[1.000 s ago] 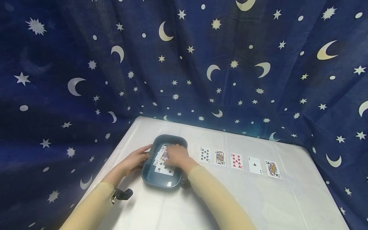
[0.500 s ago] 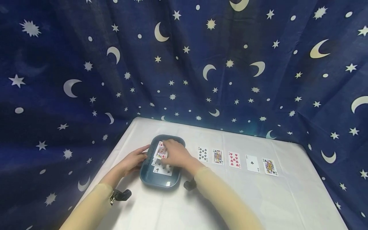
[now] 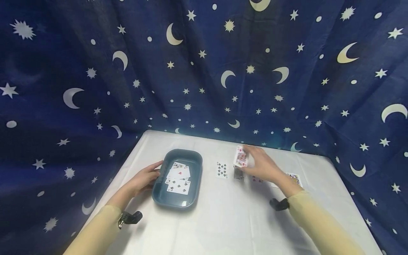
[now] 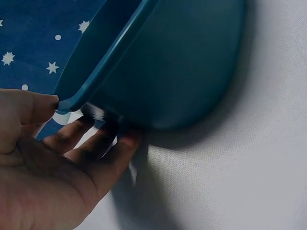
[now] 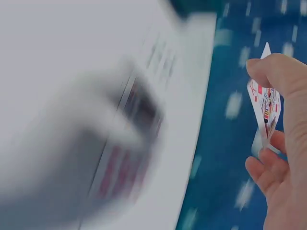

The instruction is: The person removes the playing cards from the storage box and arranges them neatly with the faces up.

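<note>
My right hand holds up a red face card above the row of playing cards. The right wrist view shows that card bent between thumb and fingers. My left hand touches the left side of a blue tray. In the left wrist view its thumb meets the tray's rim and the other fingers lie below, by the outer wall. Several overlapping cards lie face up in the tray, a red heart card on top.
To the right of the tray, a ten of spades begins the row. The right hand and forearm partly hide the cards beyond it, including a face card at the far end. A white cloth covers the table; a starry blue curtain hangs behind.
My right hand has lifted the red face card out of the tray and carried it right, over the row. A red heart card now shows in the tray. The left hand stays at the tray.
</note>
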`<state>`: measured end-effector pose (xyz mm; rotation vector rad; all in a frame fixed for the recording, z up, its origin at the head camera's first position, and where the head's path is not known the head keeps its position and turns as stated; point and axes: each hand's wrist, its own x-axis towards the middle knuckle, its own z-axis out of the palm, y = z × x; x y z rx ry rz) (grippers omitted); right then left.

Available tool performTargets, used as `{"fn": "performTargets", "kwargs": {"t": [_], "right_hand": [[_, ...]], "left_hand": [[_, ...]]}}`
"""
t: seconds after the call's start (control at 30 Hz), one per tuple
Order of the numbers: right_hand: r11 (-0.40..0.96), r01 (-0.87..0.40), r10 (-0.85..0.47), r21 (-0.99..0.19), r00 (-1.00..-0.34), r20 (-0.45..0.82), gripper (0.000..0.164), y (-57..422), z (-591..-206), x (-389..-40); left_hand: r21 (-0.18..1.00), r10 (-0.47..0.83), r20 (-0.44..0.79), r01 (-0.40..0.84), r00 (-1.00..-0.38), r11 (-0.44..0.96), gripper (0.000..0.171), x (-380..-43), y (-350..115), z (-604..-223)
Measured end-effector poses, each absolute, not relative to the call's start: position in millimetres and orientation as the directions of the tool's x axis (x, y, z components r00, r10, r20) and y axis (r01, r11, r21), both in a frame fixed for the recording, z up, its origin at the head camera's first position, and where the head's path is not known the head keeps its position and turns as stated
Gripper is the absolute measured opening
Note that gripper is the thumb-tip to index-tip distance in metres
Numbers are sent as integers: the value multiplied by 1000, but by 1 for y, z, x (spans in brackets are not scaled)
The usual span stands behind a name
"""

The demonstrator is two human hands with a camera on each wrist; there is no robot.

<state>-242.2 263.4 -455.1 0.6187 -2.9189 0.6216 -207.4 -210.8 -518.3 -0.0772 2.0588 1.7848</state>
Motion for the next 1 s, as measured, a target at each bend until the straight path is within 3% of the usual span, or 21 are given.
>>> {"fn": "performTargets", "kwargs": {"t": [0.23,0.43,0.63,0.77,1.0], "right_hand": [[960,-165,-167,-225,-986,12,99,409,-479,-229],[990,-63,-75,-127,-993,-87,99,480,-499,-207],[998,-10,-21,-58,-983,-181,94,506,-504,-194],[1000,-11,-15,-18,-971,-239,100,508,-504,-193],[997,-68,-56,41,-969,-242,103,500,-506,-197]], "left_hand": [[935,223,-339,-300,-914,192,57,-207,-211,-518],[937,246,-334,-292,-910,191,56,-207,-211,-519],[937,255,-330,-283,-909,206,57,-205,-210,-517],[933,244,-335,-283,-910,223,57,-205,-209,-516],[933,234,-337,-289,-912,215,56,-206,-209,-516]]}}
